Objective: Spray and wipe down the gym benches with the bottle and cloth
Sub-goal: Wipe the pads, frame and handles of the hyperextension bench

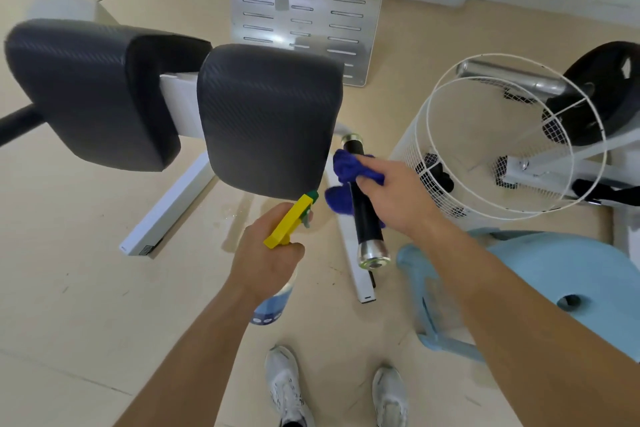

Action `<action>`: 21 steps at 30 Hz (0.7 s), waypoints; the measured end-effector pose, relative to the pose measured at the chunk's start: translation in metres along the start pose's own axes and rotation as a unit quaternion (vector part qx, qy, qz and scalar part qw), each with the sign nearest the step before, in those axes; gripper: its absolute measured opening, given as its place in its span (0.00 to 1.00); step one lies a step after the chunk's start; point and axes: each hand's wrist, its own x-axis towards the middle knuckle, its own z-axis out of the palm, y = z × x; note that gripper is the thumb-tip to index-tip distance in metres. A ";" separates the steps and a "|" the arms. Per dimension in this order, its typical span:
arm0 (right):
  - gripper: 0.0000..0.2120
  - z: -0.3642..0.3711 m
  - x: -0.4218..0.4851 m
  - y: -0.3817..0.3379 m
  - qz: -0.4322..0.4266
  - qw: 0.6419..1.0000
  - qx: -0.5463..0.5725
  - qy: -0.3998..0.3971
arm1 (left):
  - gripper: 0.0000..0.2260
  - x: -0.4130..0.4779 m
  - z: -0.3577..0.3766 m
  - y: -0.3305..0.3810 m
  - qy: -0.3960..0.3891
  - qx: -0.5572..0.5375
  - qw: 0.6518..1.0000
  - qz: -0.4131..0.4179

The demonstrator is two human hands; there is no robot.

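A spray bottle [277,291] with a yellow trigger is gripped in the left hand [268,253], its nozzle aimed at the lower edge of the nearer black bench pad [266,118]. A blue cloth [346,180] is clutched in the right hand [391,194] against a black handle bar [363,204] just right of that pad. A white wire basket [512,146] stands further right.

bench pads [270,118]: dark grey, woven carbon-fibre pattern | bench frame [166,208]: white | spray bottle [273,305]: pale blue, yellow trigger head, green nozzle | cloth [349,166]: deep blue | handle bar [363,215]: black, silver ends | wire basket [433,163]: white mesh | stool [561,274]: light blue | shoes [285,388]: white
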 end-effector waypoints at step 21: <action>0.22 -0.006 -0.057 -0.009 0.046 0.998 0.024 -0.017 | 0.21 -0.030 -0.032 0.051 -0.024 0.027 0.999 0.018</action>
